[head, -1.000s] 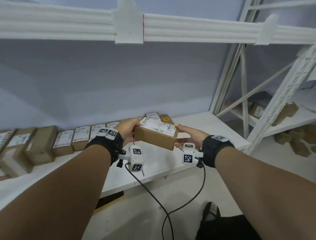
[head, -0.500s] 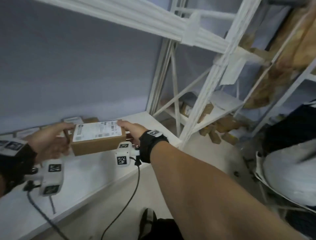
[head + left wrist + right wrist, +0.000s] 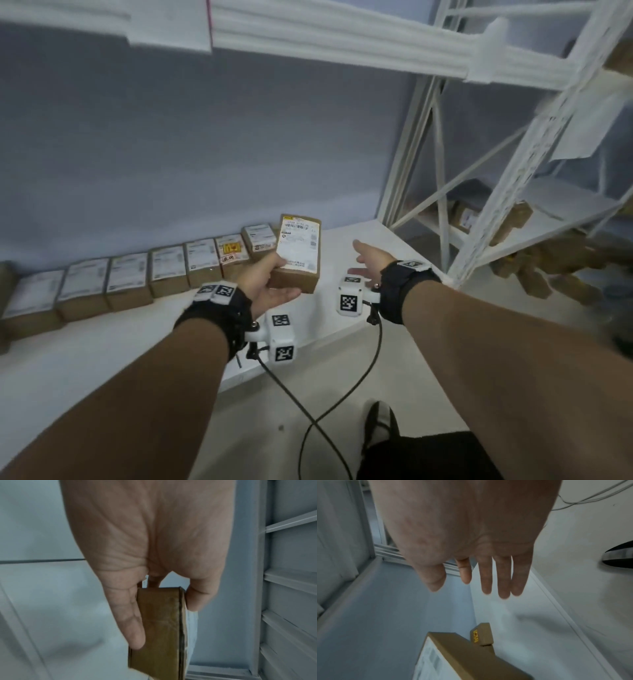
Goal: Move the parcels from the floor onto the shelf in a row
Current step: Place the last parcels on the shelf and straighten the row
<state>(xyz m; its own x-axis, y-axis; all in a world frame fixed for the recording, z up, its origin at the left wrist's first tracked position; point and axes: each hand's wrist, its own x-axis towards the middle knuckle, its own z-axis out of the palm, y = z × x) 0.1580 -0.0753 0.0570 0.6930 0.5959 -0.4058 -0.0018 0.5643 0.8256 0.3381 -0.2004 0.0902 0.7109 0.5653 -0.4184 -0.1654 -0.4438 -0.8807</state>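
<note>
- The left hand (image 3: pixel 265 286) grips the brown parcel (image 3: pixel 298 251) near the middle of the head view, thumb on top and fingers (image 3: pixel 130 618) under it.
- The right hand (image 3: pixel 371 258) is flat and holds nothing, just right of the parcel.
- The row of parcels (image 3: pixel 144 274) runs left along the shelf (image 3: pixel 346 246).
- Best to set the parcel down flat, snug against the last box, label up.
- I can't tell if the parcel's bottom touches the shelf yet.
- The labels are too blurry to read.

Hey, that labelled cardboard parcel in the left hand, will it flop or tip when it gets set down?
Probably stiff: the parcel keeps crisp, straight edges. Likely light, since the left hand alone carries it. Low and flat, so laid on the shelf it shouldn't tip.
</note>
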